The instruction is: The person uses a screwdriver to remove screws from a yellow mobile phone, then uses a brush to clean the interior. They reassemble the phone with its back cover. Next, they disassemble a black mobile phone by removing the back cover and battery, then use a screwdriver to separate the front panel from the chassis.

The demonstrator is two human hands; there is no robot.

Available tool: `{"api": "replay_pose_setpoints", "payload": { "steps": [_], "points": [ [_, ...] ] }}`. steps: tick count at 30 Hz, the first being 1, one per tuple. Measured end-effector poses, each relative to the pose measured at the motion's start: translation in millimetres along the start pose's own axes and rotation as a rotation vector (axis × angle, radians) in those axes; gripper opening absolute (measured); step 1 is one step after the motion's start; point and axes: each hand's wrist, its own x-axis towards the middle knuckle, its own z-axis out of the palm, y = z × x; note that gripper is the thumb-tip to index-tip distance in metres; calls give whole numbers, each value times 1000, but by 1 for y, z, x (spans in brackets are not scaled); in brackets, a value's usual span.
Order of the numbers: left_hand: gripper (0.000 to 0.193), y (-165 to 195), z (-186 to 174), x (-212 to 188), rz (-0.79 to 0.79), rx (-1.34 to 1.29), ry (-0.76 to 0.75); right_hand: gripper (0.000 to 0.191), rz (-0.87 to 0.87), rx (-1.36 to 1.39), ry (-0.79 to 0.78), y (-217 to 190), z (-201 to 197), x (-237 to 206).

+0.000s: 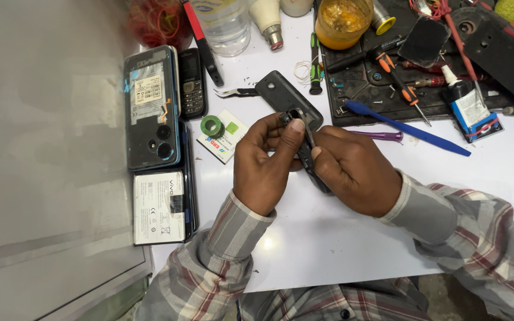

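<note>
I note my left hand (267, 163) and right hand (352, 172) both closed around a slim black plastic phone frame (306, 151), held edge-up above the white tabletop (328, 232), left thumb pressing its top end. In my judgement, steady even pressure along the edge and a firm pinch would keep the part from flexing or slipping. A dark grey phone back cover (284, 95) lies just behind. Left of the hands: an opened smartphone with exposed internals (151, 107) and a white battery pack (159, 208). A black work mat (388, 83) carries an orange-handled screwdriver (397, 74); a blue plastic pry tool (411, 128) lies beside it.
</note>
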Motion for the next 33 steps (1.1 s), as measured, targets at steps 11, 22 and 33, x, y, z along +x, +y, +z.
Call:
{"api": "replay_pose_setpoints", "payload": {
  "steps": [11,22,33],
  "points": [
    [51,-1,-1,1,-16,4,-3,23,45,-15,53,-3,6,-2],
    [46,7,-7,3,-13,-201,-131,39,187,388,-36,9,-5,1],
    [66,11,-11,3,115,-165,-67,60,265,732,-124,10,-2,1]
  ]
}}
